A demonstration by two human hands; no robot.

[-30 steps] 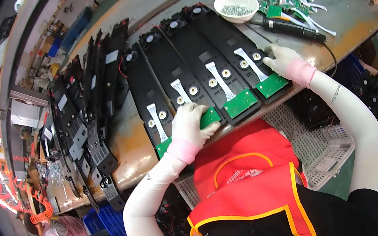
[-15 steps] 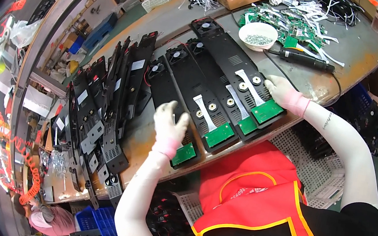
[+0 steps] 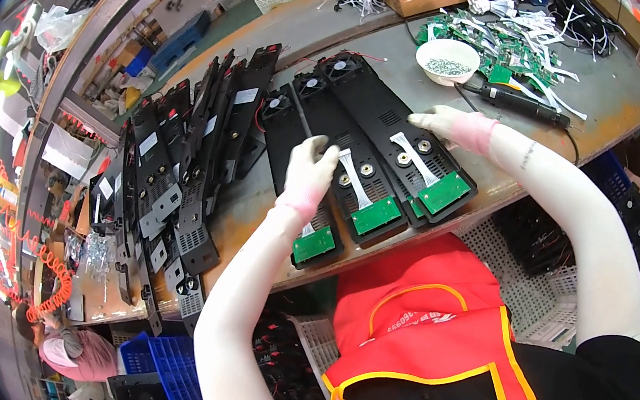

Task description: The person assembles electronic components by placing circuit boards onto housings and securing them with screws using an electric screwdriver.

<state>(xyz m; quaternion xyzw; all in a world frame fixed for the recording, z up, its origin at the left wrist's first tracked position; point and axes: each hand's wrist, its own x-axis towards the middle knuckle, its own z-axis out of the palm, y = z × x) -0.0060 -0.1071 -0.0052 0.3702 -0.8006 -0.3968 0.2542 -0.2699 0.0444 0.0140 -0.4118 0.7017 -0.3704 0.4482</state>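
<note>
Several long black panels (image 3: 364, 106) lie side by side on the bench in front of me, each with a fan at its far end. Green circuit boards (image 3: 376, 216) with white ribbon cables (image 3: 355, 179) sit at their near ends. My gloved left hand (image 3: 310, 172) has its fingers curled at the edge of a middle panel, whose long side looks raised. At the right panel's outer edge is my gloved right hand (image 3: 445, 125), fingers stretched out to the left. That panel overlaps its neighbour, hiding most of the neighbour's board (image 3: 418, 208).
More black panels (image 3: 201, 156) stand stacked at the left. Behind the row are a white bowl of small parts (image 3: 448, 59), a black electric screwdriver (image 3: 523, 106) with its cord, and a heap of green boards (image 3: 519, 56). A person in pink (image 3: 82, 355) is at lower left.
The right panel has shifted left over its neighbour, and my right hand has moved left and farther away. My left hand went from spread above the left panel to curled at a middle panel's edge.
</note>
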